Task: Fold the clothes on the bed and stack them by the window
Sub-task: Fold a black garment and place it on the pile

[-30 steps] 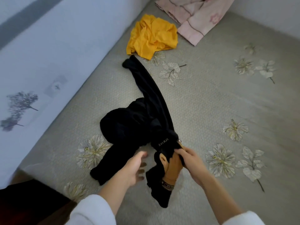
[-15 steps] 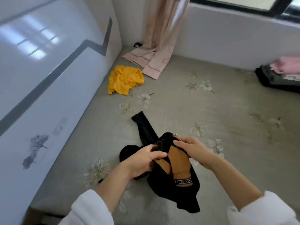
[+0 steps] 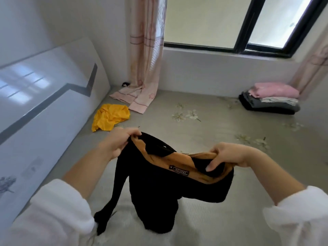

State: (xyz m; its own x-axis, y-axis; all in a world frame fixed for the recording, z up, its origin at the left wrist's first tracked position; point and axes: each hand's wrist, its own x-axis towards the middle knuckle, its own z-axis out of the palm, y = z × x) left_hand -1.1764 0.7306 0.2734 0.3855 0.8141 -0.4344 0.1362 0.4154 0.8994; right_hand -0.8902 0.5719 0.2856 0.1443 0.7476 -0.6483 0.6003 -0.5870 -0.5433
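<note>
One black garment (image 3: pixel 156 192), seemingly leggings or trousers. A tan-brown fleecy lining shows at the opened waistband, and a small dark woven label (image 3: pixel 178 170) on the inner band reads FASHION. It is held up over the near edge of the bed (image 3: pixel 204 139). Its lower part lies crumpled on the grey flowered cover, and one narrow leg trails toward the near left corner.

Left hand (image 3: pixel 120 142): fingers curled round the left end of the waistband.

Right hand (image 3: pixel 225 155): fingers and thumb gripping the right end, with the band stretched between the two hands.

One yellow garment (image 3: pixel 111 117), unfolded and rumpled, by the bed's left edge beside the white headboard (image 3: pixel 44 96).

One stack of folded clothes (image 3: pixel 269 101), pink on top with grey and black beneath, at the far right corner under the window (image 3: pixel 245 25).

One pink curtain (image 3: pixel 145 64), its hem pooled on the far left corner.
</note>
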